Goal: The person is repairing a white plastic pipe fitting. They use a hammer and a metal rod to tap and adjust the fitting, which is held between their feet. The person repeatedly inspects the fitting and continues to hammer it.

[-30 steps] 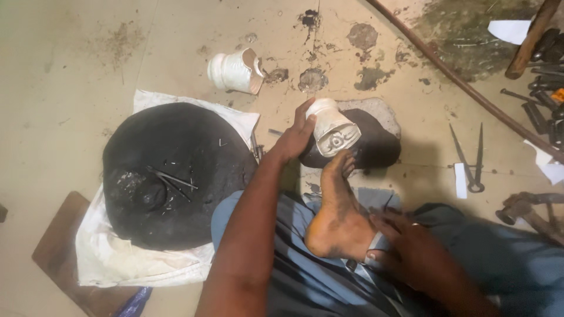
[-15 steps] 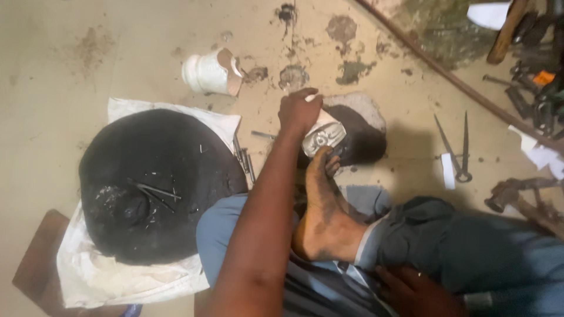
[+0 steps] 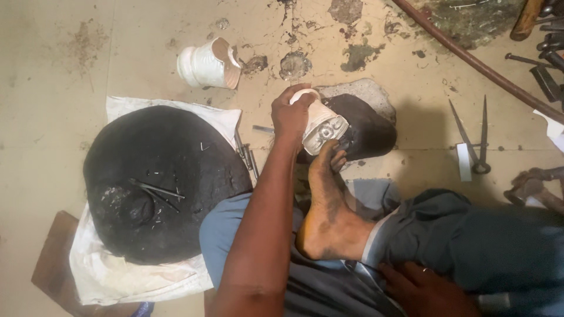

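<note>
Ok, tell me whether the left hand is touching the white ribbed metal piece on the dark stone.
Touching. The head view shows the left hand wrapped over the top of the white ribbed piece.

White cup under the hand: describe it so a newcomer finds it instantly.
Start at the big black mound on white cloth. Right of it lies a dark stone; the ribbed white cup leans on it, gripped by the left hand. The other cup lies alone, untouched.

Left hand (image 3: 292, 114) reaching forward, arm outstretched, fingers curled in a grip; right hand (image 3: 420, 287) resting flat on thigh.
</note>
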